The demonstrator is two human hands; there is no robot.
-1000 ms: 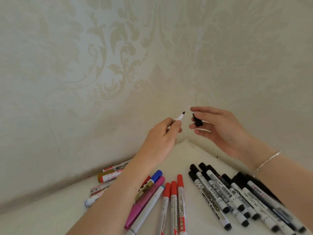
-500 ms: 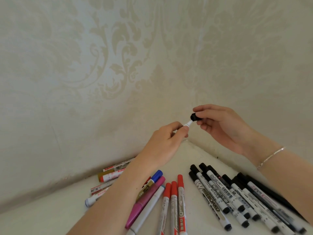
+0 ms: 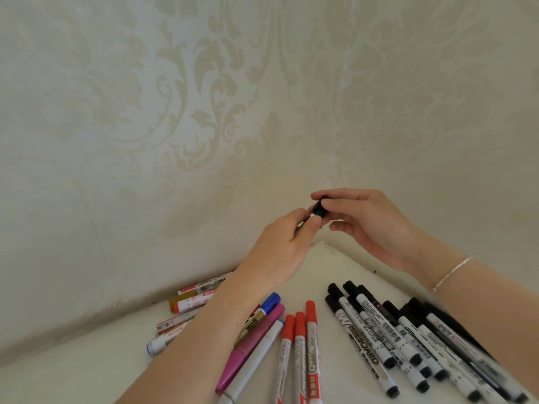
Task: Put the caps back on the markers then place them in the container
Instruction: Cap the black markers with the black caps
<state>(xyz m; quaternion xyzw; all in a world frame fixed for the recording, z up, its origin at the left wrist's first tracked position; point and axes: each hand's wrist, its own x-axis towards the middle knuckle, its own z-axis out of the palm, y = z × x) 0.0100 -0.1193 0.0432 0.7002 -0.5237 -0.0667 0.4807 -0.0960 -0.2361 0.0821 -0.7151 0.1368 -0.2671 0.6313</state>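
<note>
1. While the left hand (image 3: pixel 280 243) grips a marker that its fingers almost wholly hide, the right hand (image 3: pixel 364 220) pinches the black cap (image 3: pixel 318 207) at that marker's far end, above the far corner of the surface (image 3: pixel 96 371).
2. Whether the cap is fully seated cannot be told; the joint is hidden by fingertips.
3. If it goes on crooked, a push could slip and ink the fingers.
4. A half-seated cap could drop off later in the container, which is not in view.
5. Near the person lie the red markers (image 3: pixel 297 351) in the middle, black markers (image 3: pixel 408 342) to the right, and a pink marker (image 3: pixel 250 342) beside the left forearm, which could roll them with a careless sweep.
</note>
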